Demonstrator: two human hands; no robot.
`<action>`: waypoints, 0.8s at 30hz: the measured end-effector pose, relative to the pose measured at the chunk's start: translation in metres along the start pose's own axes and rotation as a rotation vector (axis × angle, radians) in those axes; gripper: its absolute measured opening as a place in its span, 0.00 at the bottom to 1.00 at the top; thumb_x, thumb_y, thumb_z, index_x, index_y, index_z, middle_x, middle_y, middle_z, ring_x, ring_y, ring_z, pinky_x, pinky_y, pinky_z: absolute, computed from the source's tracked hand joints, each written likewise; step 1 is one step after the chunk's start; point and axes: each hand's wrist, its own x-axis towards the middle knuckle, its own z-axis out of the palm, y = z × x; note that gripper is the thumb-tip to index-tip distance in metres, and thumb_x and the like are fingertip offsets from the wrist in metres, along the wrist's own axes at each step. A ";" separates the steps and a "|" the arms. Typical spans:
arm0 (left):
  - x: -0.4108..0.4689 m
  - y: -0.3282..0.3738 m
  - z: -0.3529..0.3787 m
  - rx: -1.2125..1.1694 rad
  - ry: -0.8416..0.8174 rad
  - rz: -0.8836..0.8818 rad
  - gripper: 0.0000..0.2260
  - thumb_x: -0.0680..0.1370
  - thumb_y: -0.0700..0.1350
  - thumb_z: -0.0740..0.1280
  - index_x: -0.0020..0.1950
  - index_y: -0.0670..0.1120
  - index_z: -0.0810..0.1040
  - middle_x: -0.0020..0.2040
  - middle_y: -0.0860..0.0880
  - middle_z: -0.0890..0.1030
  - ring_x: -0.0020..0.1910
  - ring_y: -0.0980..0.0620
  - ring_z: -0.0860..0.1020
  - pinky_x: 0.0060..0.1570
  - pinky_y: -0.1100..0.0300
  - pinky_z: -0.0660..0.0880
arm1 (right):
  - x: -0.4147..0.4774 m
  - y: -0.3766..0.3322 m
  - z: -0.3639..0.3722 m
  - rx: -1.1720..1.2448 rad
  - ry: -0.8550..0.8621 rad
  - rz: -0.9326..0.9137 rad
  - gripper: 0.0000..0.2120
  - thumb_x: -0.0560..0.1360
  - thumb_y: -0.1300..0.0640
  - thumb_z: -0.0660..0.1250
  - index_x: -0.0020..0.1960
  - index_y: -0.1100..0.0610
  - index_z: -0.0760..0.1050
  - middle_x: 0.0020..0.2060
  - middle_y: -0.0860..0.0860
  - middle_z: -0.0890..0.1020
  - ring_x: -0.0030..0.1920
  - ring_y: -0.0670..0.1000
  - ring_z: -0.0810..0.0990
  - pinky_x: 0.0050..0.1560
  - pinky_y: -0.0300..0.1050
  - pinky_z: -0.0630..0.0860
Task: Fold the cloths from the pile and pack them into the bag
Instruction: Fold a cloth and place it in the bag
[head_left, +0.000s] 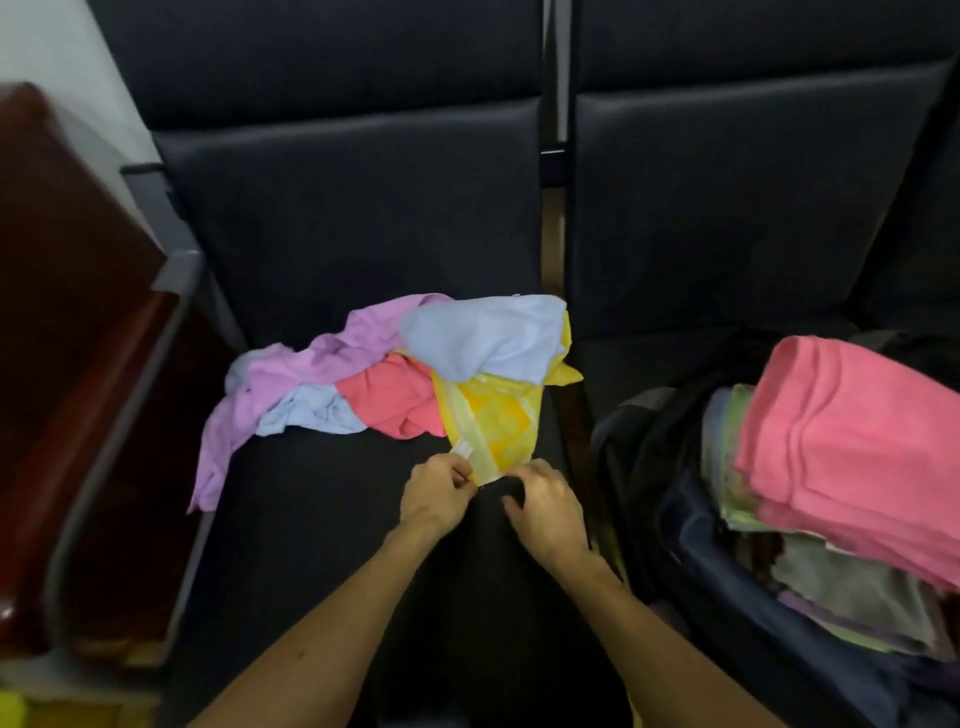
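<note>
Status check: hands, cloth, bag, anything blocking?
Left hand and right hand pinch yellow cloth edge. Pile unfolded. Bag open, part-filled. Nothing blocking.

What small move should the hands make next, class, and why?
Probably draw the yellow cloth clear of the pile onto the bare seat. The left hand and right hand already pinch its near edge, but a light blue cloth overlies its far end.

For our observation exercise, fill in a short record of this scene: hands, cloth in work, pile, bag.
left hand: pinches the yellow cloth's near edge
right hand: grips the same edge
yellow cloth: drawn out of the pile toward the person
pile: unfolded cloths on the dark seat
bag: open on the next seat, folded pink cloth on top
</note>
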 end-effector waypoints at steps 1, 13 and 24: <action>0.004 -0.001 0.003 0.037 0.010 0.018 0.10 0.75 0.43 0.73 0.54 0.51 0.82 0.49 0.51 0.84 0.52 0.50 0.81 0.55 0.53 0.78 | 0.006 -0.003 0.005 -0.025 -0.027 0.014 0.18 0.79 0.53 0.66 0.67 0.52 0.72 0.65 0.50 0.73 0.65 0.54 0.72 0.63 0.48 0.72; 0.006 -0.025 0.022 0.204 0.001 0.240 0.09 0.82 0.49 0.63 0.54 0.47 0.81 0.54 0.49 0.75 0.52 0.45 0.78 0.47 0.53 0.71 | 0.022 -0.002 0.034 -0.167 -0.079 0.024 0.16 0.84 0.49 0.54 0.61 0.54 0.77 0.65 0.51 0.69 0.63 0.54 0.67 0.57 0.51 0.73; -0.071 -0.032 -0.025 0.384 -0.329 0.410 0.17 0.79 0.63 0.62 0.49 0.50 0.79 0.58 0.53 0.72 0.61 0.52 0.72 0.63 0.54 0.70 | -0.059 -0.004 0.012 -0.068 -0.324 -0.168 0.13 0.83 0.55 0.56 0.63 0.57 0.73 0.71 0.54 0.69 0.66 0.60 0.72 0.67 0.52 0.68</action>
